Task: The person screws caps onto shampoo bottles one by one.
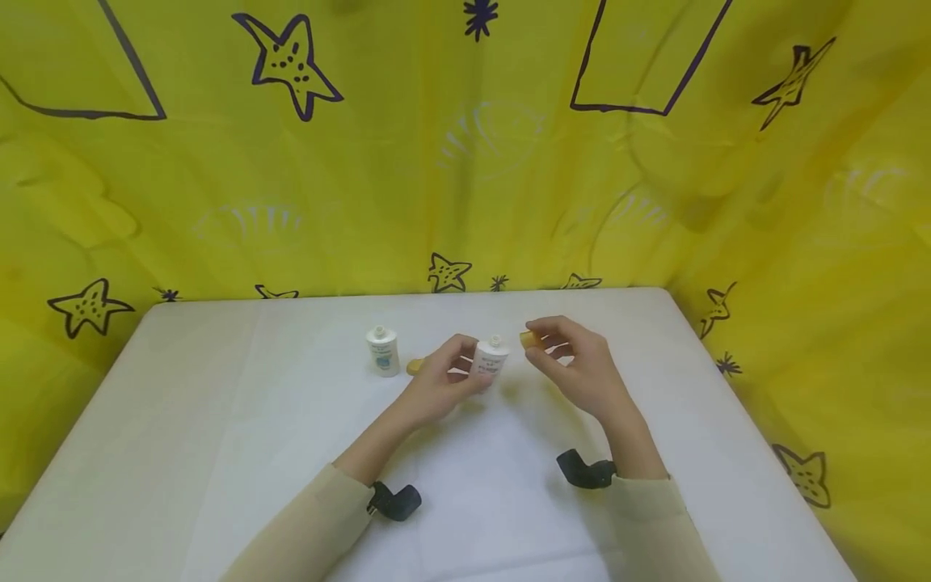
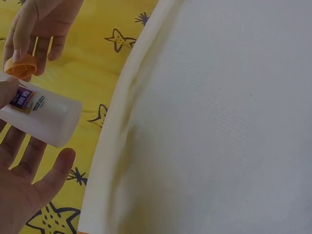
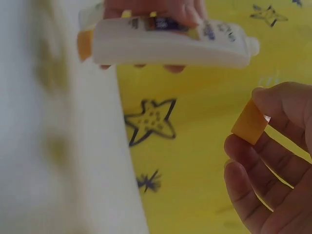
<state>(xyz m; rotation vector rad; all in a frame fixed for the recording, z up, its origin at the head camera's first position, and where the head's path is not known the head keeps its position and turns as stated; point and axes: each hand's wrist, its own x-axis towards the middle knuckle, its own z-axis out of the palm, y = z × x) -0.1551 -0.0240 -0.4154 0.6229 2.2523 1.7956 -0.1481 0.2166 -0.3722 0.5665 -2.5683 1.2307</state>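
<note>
My left hand [image 1: 438, 384] grips a white plastic bottle [image 1: 490, 359] with printed text, its narrow spout uncovered and pointing up. In the left wrist view a purple label shows on the bottle [image 2: 44, 112]. Just to the right, my right hand [image 1: 578, 365] pinches an orange-yellow cap [image 1: 528, 339] between thumb and fingers, apart from the spout. The cap [image 3: 251, 123] shows its side in the right wrist view. A second white bottle [image 1: 383, 352] stands upright on the table to the left, also uncapped. Beside it lies another orange-yellow cap [image 1: 414, 367], partly behind my left hand.
A white cloth covers the table [image 1: 291, 453]. Behind it and along the right side hangs a yellow curtain [image 1: 378, 186] with dark star drawings. Each wrist carries a black camera mount, the left one [image 1: 396, 503] and the right one [image 1: 585, 470].
</note>
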